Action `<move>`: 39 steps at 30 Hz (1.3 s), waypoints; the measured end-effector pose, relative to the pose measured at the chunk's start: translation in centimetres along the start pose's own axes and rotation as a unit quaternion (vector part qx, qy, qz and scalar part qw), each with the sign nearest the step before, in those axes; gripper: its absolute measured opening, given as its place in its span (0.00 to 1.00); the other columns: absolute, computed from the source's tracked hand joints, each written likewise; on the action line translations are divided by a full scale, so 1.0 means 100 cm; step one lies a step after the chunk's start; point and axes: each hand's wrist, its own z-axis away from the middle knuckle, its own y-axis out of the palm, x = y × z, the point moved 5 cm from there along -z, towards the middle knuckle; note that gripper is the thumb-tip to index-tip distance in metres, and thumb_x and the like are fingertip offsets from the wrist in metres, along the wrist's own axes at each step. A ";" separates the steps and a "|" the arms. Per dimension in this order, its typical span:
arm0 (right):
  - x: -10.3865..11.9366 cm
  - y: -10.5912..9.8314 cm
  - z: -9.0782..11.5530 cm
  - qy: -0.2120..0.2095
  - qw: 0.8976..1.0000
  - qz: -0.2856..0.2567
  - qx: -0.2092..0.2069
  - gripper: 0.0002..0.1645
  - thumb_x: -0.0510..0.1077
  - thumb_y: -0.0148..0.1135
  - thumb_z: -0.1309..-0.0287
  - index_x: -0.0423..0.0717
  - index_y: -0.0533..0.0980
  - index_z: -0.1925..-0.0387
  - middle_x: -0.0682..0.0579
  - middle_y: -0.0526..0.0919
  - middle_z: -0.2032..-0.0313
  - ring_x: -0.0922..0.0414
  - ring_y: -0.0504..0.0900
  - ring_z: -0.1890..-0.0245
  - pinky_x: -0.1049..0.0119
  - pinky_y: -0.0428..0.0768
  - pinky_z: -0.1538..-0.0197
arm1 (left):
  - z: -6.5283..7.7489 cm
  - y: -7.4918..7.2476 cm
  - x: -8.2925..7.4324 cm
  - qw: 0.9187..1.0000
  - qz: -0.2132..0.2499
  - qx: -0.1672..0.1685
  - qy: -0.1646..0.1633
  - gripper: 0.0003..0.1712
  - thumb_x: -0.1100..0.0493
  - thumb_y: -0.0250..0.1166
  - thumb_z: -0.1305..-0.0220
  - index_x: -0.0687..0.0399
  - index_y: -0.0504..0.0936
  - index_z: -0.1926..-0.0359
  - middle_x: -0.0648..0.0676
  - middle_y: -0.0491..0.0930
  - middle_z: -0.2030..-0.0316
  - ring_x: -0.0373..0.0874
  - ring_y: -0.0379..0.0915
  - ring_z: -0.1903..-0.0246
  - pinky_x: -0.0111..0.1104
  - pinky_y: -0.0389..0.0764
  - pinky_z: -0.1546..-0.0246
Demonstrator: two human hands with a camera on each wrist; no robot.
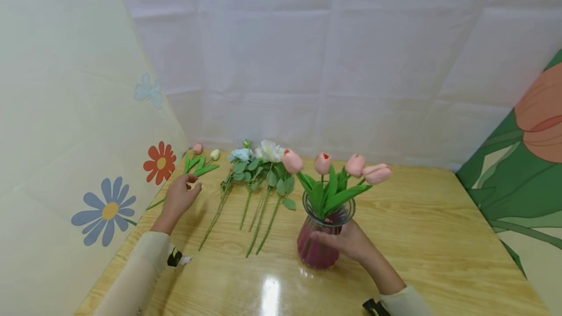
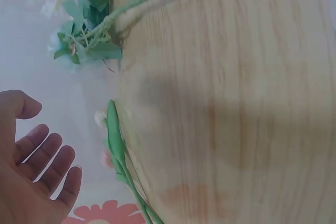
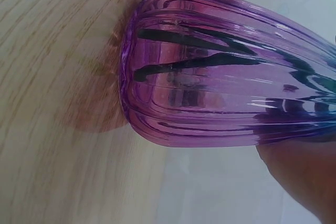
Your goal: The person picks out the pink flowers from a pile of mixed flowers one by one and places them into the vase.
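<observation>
My right hand (image 1: 349, 242) grips the side of a ribbed glass vase (image 1: 317, 250), its thumb across the front. The purple glass and the dark stems inside it fill the right wrist view, with the vase base (image 3: 126, 66) at the table. Several pink tulips (image 1: 322, 164) with green leaves stand in the vase and lean outward over its rim. My left hand (image 1: 182, 196), its fingers loosely bent and nothing in them, hovers at the left beside a pink tulip (image 1: 197, 148) and a white tulip (image 1: 214, 154). Their green leaf (image 2: 114, 132) shows past the fingers in the left wrist view.
In the middle of the wooden table (image 1: 421, 238) lie several leafy stems with a blue flower (image 1: 241, 154) and a white flower (image 1: 269, 151), stems toward me. A white cloth wall (image 1: 307, 62) stands behind, with flower-printed panels (image 1: 110, 211) at both sides.
</observation>
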 end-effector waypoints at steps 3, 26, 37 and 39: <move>0.000 0.000 0.000 0.000 1.000 -0.002 0.000 0.49 0.43 0.74 0.42 0.43 0.59 0.26 0.39 0.75 0.37 0.40 0.75 0.37 0.37 0.69 0.35 | -0.001 -0.002 0.006 1.000 -0.009 -0.001 -0.011 0.22 0.56 0.59 0.28 0.69 0.78 0.43 0.69 0.78 0.46 0.62 0.76 0.51 0.54 0.78 0.51; -0.002 0.000 0.000 0.002 1.000 0.002 -0.004 0.48 0.43 0.75 0.44 0.42 0.60 0.27 0.40 0.77 0.39 0.41 0.76 0.39 0.37 0.70 0.35 | -0.003 -0.012 0.046 0.994 -0.076 0.011 -0.074 0.27 0.56 0.57 0.30 0.74 0.75 0.40 0.73 0.77 0.44 0.68 0.74 0.45 0.58 0.77 0.48; -0.001 0.000 0.000 0.000 1.000 0.004 -0.005 0.48 0.43 0.75 0.44 0.42 0.60 0.27 0.41 0.77 0.39 0.41 0.76 0.39 0.38 0.70 0.35 | 0.001 -0.014 0.062 0.984 -0.130 0.037 -0.117 0.28 0.55 0.57 0.33 0.78 0.75 0.44 0.76 0.78 0.51 0.71 0.76 0.54 0.59 0.78 0.53; -0.001 0.000 0.000 0.000 1.000 0.002 -0.005 0.49 0.43 0.75 0.43 0.43 0.59 0.26 0.40 0.76 0.38 0.40 0.75 0.38 0.37 0.69 0.35 | 0.002 -0.013 0.064 0.983 -0.133 0.043 -0.118 0.28 0.56 0.56 0.33 0.78 0.74 0.44 0.76 0.79 0.51 0.71 0.76 0.54 0.60 0.77 0.53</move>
